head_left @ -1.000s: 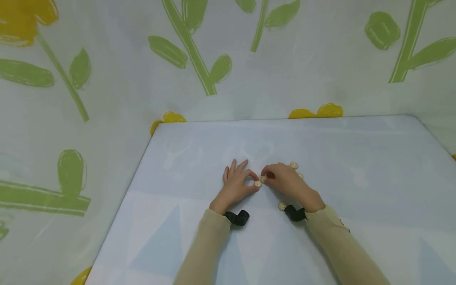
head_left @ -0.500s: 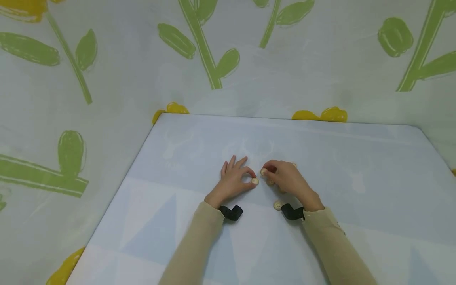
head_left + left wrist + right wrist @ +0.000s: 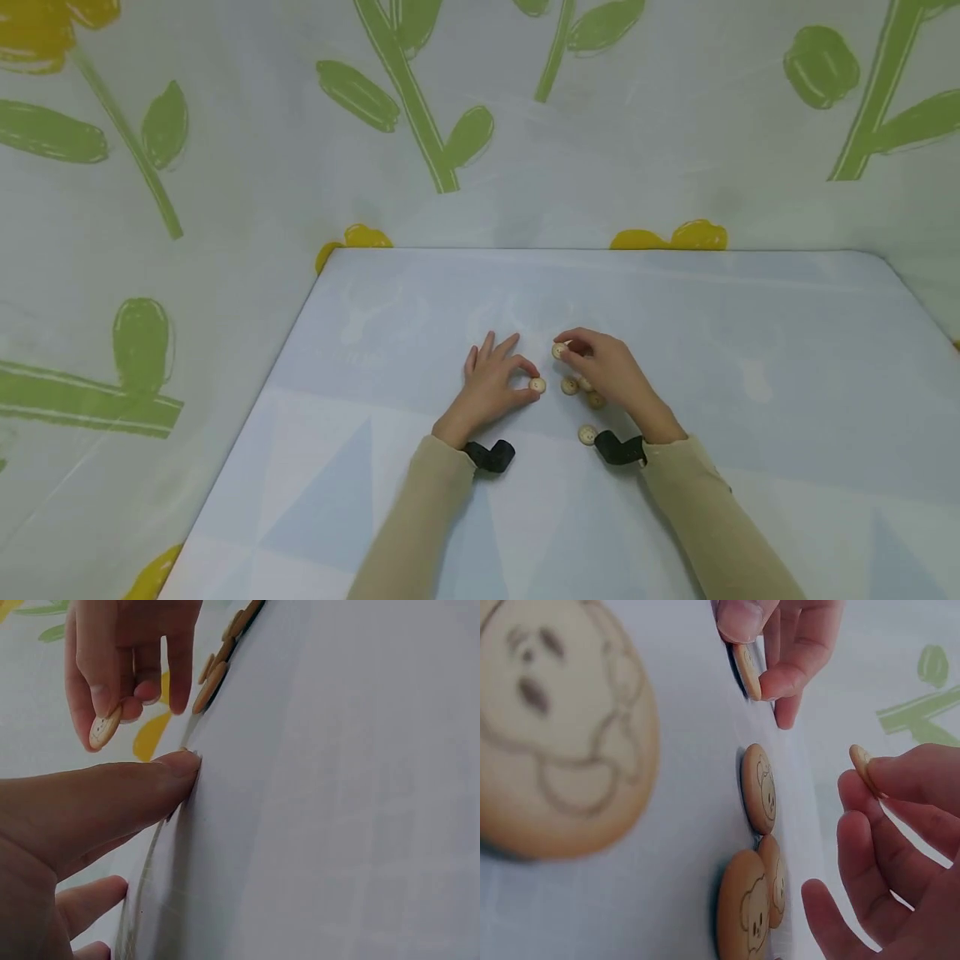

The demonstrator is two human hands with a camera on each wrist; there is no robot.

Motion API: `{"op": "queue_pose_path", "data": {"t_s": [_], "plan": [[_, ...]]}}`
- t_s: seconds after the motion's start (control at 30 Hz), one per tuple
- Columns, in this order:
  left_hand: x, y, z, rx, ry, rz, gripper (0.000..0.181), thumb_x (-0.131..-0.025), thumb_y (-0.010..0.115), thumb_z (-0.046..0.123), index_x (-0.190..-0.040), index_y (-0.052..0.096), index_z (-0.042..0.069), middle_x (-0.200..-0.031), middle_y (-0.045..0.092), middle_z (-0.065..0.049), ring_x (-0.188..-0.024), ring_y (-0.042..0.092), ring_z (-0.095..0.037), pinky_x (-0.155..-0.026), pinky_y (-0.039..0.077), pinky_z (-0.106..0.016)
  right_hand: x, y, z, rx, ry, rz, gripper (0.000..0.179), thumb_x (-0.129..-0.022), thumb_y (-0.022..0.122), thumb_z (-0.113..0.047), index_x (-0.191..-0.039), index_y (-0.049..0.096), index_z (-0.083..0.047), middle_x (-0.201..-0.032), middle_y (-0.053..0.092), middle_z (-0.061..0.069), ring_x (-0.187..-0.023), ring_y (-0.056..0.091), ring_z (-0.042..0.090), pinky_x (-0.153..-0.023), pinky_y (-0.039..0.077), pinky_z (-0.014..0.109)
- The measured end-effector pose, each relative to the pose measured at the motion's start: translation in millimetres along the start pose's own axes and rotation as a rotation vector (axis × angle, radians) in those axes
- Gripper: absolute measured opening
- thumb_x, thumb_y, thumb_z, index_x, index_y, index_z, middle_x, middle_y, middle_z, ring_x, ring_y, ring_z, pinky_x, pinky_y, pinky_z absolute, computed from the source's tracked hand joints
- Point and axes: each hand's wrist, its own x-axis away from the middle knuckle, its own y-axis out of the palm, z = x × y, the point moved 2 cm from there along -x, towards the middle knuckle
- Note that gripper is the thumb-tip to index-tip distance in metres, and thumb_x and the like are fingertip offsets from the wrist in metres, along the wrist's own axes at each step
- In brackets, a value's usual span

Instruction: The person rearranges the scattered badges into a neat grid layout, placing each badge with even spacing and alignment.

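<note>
Left hand [image 3: 491, 385] pinches a small round cookie [image 3: 537, 385] between thumb and index finger, down at the tabletop, its other fingers spread. The right hand [image 3: 603, 367] pinches another cookie [image 3: 558, 350] by its edge, raised above the table in the right wrist view and slightly farther from the person. Between the hands lie more cookies: one on its own [image 3: 758, 790] and two close together [image 3: 742, 907] in the right wrist view. These bear a line-drawn animal face. A separate cookie [image 3: 587, 434] lies nearer the person, beside the right wrist.
The table [image 3: 750, 333] has a pale blue and white patterned cover. A wall [image 3: 247, 125] printed with green leaves and yellow flowers stands behind and to the left. Black wrist mounts [image 3: 491, 456] sit on both wrists.
The right hand has drawn its cookie up and away from the left hand's cookie, toward the far side. Cookies under the right hand now show. The left hand stays nearly still.
</note>
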Motion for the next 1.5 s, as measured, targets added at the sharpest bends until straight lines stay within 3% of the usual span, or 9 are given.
{"op": "queue_pose_path", "data": {"t_s": [0.33,0.6,0.8,1.5], "plan": [[0.0,7.0,-3.2,0.006,-0.043,-0.019,0.018,-0.076,0.066,0.042,-0.090,0.061,0.031,-0.145,0.023,-0.002,-0.134,0.000,-0.031,-0.101,0.000,-0.052,-15.0,5.0,5.9,0.010,0.071,-0.063,0.026,-0.087,0.056,-0.028,-0.110,0.061,-0.017,-0.103,0.061,0.002,-0.094,0.054,0.020,-0.081,0.042,0.039],[-2.2,8.9,2.2,0.015,-0.003,0.012,0.017,-0.077,0.065,0.042,-0.089,0.061,0.031,-0.145,0.025,-0.002,-0.134,0.001,-0.032,-0.101,0.001,-0.052,-23.5,-1.4,2.7,0.030,0.042,-0.048,0.025,-0.086,0.058,-0.027,-0.107,0.064,-0.015,-0.102,0.062,0.003,-0.093,0.054,0.021,-0.081,0.041,0.041],[-2.9,9.7,4.6,0.001,-0.022,-0.007,0.017,-0.076,0.066,0.043,-0.088,0.061,0.032,-0.145,0.025,-0.001,-0.134,0.001,-0.031,-0.101,0.001,-0.052,-24.3,1.8,6.4,0.039,0.076,-0.093,0.028,-0.085,0.059,-0.034,-0.107,0.063,-0.018,-0.100,0.062,0.002,-0.093,0.054,0.020,-0.079,0.041,0.041],[0.9,2.7,3.0,0.002,-0.004,0.034,0.016,-0.076,0.066,0.041,-0.087,0.062,0.031,-0.143,0.028,-0.003,-0.134,0.003,-0.032,-0.101,0.001,-0.053,-26.5,20.4,-2.3,0.082,0.027,0.007,0.017,-0.084,0.061,-0.024,-0.097,0.066,-0.013,-0.089,0.062,0.002,-0.084,0.055,0.019,-0.075,0.042,0.037]]}}
